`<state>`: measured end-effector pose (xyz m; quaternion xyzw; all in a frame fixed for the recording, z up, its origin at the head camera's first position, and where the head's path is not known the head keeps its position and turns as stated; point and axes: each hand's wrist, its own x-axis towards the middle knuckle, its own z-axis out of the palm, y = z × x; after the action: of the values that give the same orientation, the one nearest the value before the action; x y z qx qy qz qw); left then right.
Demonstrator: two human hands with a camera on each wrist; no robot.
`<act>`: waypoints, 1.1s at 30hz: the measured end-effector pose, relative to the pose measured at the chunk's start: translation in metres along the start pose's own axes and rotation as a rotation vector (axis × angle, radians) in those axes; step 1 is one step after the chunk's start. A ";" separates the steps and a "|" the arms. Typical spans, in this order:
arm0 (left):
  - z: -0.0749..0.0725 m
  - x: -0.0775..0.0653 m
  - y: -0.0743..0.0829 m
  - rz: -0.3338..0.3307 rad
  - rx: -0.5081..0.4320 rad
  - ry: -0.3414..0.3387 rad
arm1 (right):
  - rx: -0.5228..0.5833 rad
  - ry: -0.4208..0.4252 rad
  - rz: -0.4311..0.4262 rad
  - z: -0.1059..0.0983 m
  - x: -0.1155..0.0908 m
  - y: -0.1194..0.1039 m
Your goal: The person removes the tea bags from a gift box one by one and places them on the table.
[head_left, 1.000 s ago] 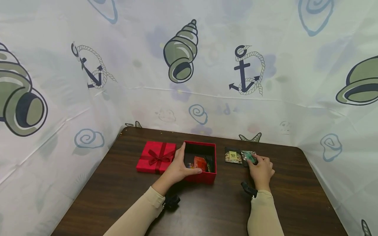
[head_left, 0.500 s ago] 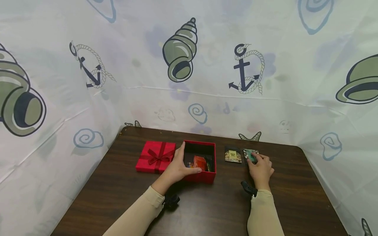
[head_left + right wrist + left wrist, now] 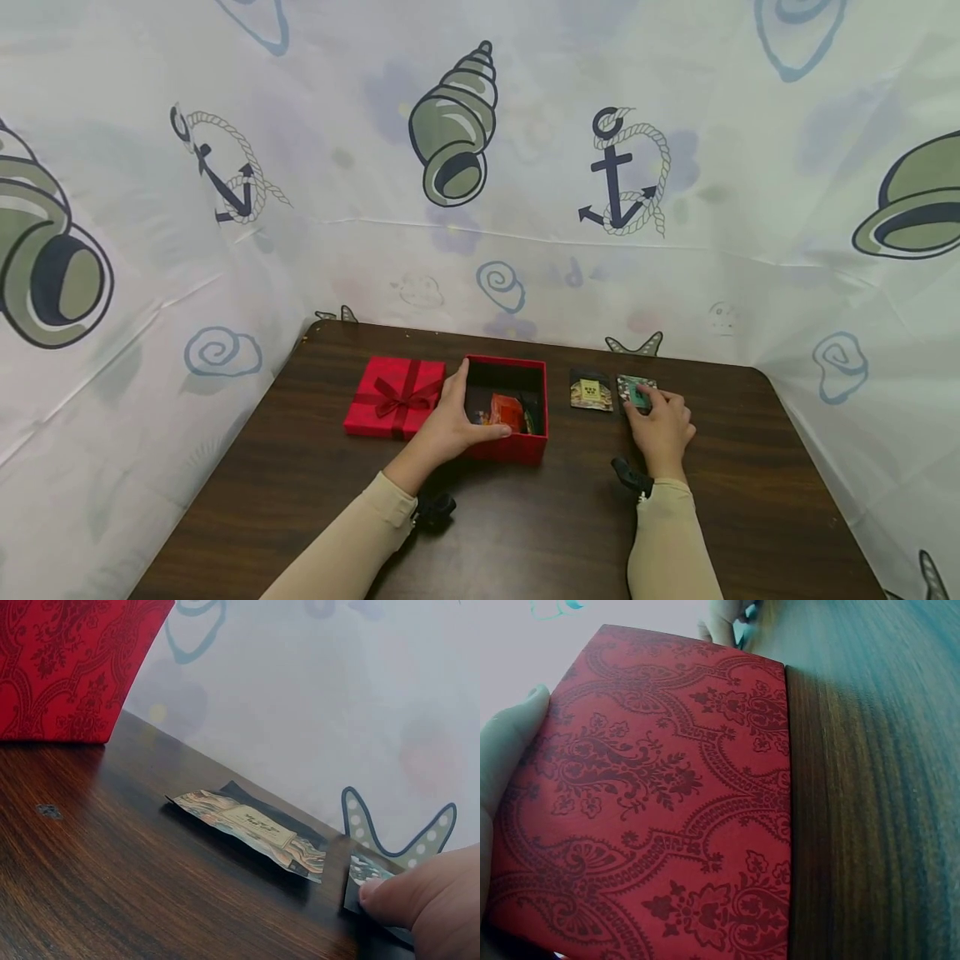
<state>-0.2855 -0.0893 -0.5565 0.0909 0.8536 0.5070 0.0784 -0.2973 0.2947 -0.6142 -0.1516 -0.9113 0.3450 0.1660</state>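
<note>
In the head view my left hand (image 3: 448,427) holds a red gift box (image 3: 508,452) at its left side, the thumb reaching along the front rim. The box stands without its lid; inside lies an orange packet (image 3: 506,412) beside other small packets partly hidden by the walls. Further right, my right hand (image 3: 663,429) pinches a flat green-and-dark packet (image 3: 636,383) that lies on the table, fingertips covering part of it. In the right wrist view, the thumb (image 3: 390,900) presses on that packet. A dark packet with a yellow label (image 3: 591,392) lies just left of it.
The red lid (image 3: 401,379) with a dark red ribbon bow lies left of the box. Everything stands on a dark wooden table (image 3: 540,533). A white patterned cloth (image 3: 547,208) hangs right behind the table's far edge.
The green packet, touching or overlapping the yellow-labelled one a second ago, has shifted slightly right, leaving a small gap between them. My left hand keeps its place on the box.
</note>
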 end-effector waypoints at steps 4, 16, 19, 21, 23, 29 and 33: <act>0.000 0.000 0.000 0.007 -0.002 -0.001 | 0.012 0.000 0.003 0.000 0.001 -0.001; -0.001 -0.001 0.000 0.009 0.000 -0.003 | 0.248 0.194 0.042 0.001 0.003 -0.001; -0.001 -0.001 0.001 0.011 -0.003 -0.004 | 0.316 0.264 0.038 0.000 0.003 -0.002; -0.001 -0.001 0.001 0.014 -0.007 -0.005 | 0.361 0.317 0.032 0.000 0.003 -0.004; -0.001 -0.001 0.000 0.018 -0.011 -0.005 | 0.390 0.363 0.037 0.000 0.003 -0.006; -0.002 -0.001 -0.001 0.021 -0.007 -0.006 | 0.460 0.386 0.056 0.006 0.001 -0.012; -0.001 0.000 -0.001 0.015 -0.002 -0.004 | 0.501 0.369 0.017 0.008 -0.001 -0.016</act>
<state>-0.2863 -0.0908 -0.5567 0.0981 0.8523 0.5082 0.0763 -0.3024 0.2780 -0.6089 -0.1737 -0.7512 0.5267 0.3580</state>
